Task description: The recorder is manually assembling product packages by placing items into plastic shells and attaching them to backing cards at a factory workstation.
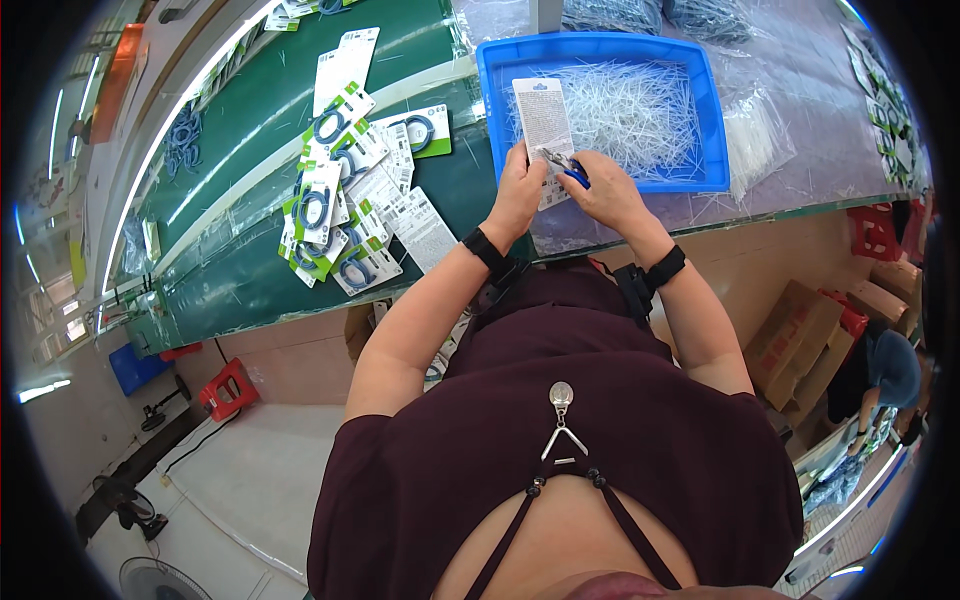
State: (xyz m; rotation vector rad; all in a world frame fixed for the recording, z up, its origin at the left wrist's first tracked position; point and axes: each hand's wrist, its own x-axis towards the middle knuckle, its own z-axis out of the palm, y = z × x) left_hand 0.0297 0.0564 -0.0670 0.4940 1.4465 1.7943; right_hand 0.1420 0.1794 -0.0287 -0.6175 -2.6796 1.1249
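My left hand [518, 192] grips a white printed hang card [542, 112] near its lower part, back side up. My right hand [608, 192] is closed round small cutting pliers [574, 174] with blue handles, their metal jaws against the card. Both hands are at the near edge of a blue tray [712, 125]. Thin clear plastic ties [630, 105] fill the tray in a loose heap. Whether a cable hangs on the card's underside is hidden.
Left on the green table [235, 195] lies a pile of cards with coiled blue cables [315, 210]. More plastic strips [750, 140] lie right of the tray, and bagged cables [610, 15] behind it. Cardboard boxes [795, 340] and another person [885, 370] are at the right.
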